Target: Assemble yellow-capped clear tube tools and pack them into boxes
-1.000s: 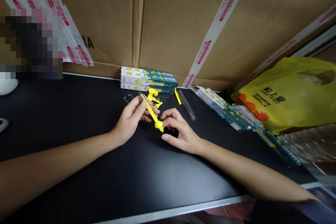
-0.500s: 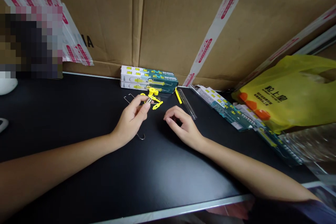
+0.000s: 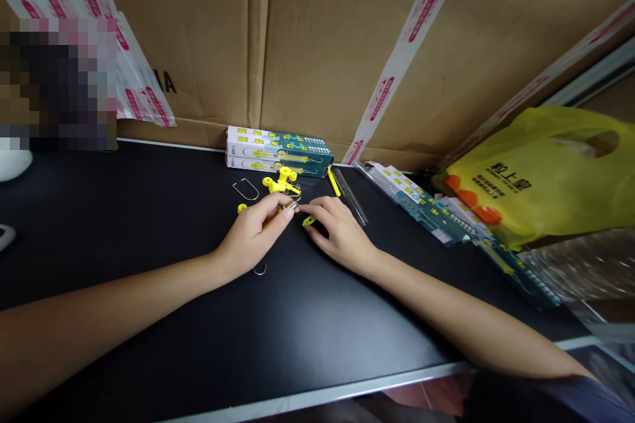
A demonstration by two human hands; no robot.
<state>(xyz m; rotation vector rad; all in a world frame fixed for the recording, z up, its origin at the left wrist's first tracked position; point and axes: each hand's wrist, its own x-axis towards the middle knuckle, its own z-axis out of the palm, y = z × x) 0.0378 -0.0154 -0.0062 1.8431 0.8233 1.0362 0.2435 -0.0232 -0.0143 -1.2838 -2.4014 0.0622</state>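
Observation:
My left hand [image 3: 251, 230] is closed, its thumb and fingers pinching a small silver coil spring [image 3: 294, 205]. A curved metal hook [image 3: 260, 269] sticks out below that hand; whether it joins the spring is hidden. My right hand [image 3: 342, 232] is closed too, with a small slotted yellow plastic piece [image 3: 308, 220] at its thumb and fingertips. The two hands' fingertips nearly meet. Just beyond them lies a cluster of yellow plastic parts [image 3: 282, 180] with thin wire among them. A bent wire loop [image 3: 245, 189] and a yellow cap [image 3: 241, 209] lie left of the cluster.
Two stacked spring-scale boxes [image 3: 278, 151] stand against the cardboard [image 3: 307, 46]. A yellow stick [image 3: 334, 182] and a clear plastic tube [image 3: 350, 195] lie right of them. Flattened cartons [image 3: 421, 205] and a yellow bag [image 3: 536, 172] occupy the right side. White objects [image 3: 12, 158] sit far left.
The right hand has moved in toward the left hand and taken up the slotted yellow piece from the table. The left hand has shifted slightly right, still pinching the spring.

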